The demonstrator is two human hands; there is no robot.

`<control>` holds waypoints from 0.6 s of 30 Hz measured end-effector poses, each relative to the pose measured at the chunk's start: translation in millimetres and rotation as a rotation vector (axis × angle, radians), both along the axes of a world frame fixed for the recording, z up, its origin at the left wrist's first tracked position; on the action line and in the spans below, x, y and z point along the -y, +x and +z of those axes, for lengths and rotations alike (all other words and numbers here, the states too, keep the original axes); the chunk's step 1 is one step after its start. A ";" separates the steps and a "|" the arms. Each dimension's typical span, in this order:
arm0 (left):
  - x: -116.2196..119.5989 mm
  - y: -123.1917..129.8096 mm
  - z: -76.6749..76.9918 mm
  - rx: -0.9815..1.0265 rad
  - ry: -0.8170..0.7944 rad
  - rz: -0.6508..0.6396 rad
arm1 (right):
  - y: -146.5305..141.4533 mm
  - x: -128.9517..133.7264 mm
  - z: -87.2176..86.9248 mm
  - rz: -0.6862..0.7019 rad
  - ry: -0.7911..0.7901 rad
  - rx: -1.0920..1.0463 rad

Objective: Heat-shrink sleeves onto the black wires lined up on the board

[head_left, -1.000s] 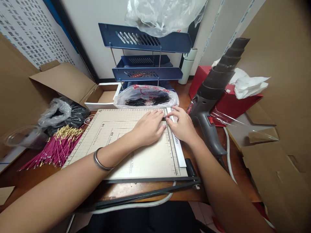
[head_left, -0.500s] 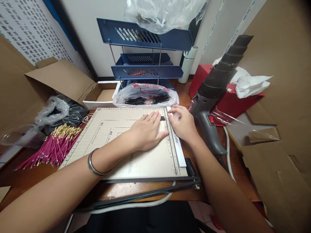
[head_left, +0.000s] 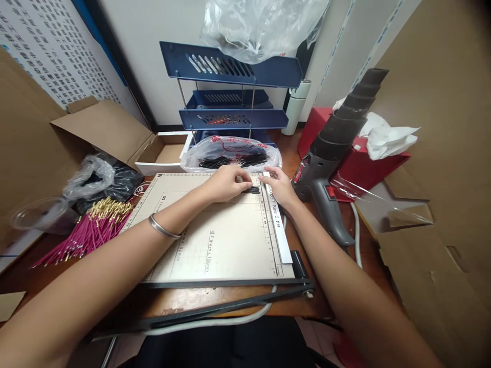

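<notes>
A beige paper cutter board (head_left: 238, 240) printed with grid lines lies on the table. Near its far right corner is a small bundle of thin black strips (head_left: 253, 189). My left hand (head_left: 228, 184), with a metal bangle on its wrist, has thumb and fingertips closed at the left end of this bundle. Across the cutting edge, my right hand (head_left: 282, 188) rests by the white guard strip (head_left: 283, 240), its thumb and fingers apart with nothing visible between them. The black blade arm (head_left: 230, 304) is swung down in front of the board.
Behind the board sits a plastic bag (head_left: 230, 148) of black strips below a blue rack (head_left: 230, 120). A grey heat gun (head_left: 330, 179) stands at right beside a red tissue box (head_left: 387, 161). Magenta wires with gold ends (head_left: 95, 225) and an open carton (head_left: 111, 128) are at left.
My left hand has gone from lying flat on the board to a pinch at the black strips, slightly farther back. My right hand has shifted slightly. The camera view has tilted a little.
</notes>
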State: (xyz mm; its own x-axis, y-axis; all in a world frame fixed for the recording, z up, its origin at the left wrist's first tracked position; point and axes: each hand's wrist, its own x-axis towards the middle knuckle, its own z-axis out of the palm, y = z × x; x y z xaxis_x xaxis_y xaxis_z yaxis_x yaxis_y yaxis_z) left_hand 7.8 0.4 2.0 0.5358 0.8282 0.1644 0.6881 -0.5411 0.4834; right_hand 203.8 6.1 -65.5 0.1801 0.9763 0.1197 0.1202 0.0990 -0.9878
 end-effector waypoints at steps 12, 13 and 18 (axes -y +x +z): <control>-30.0 -7.1 -2.1 0.141 -0.140 -0.170 | -1.8 -22.3 -11.1 0.136 0.019 -0.175; -30.4 -7.5 -2.2 0.135 -0.108 -0.176 | -2.1 -21.6 -10.2 0.152 0.016 -0.186; -37.3 -6.6 -4.8 0.079 0.021 -0.230 | -2.1 -18.0 -5.0 0.203 -0.013 -0.215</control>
State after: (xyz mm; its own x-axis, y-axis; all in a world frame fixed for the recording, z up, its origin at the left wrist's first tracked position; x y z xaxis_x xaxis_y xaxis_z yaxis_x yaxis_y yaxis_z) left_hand 1.2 37.7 -2.9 0.6944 0.6820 0.2294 0.5064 -0.6897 0.5176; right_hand 201.7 24.1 -70.5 0.0009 0.9962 0.0868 -0.1126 0.0863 -0.9899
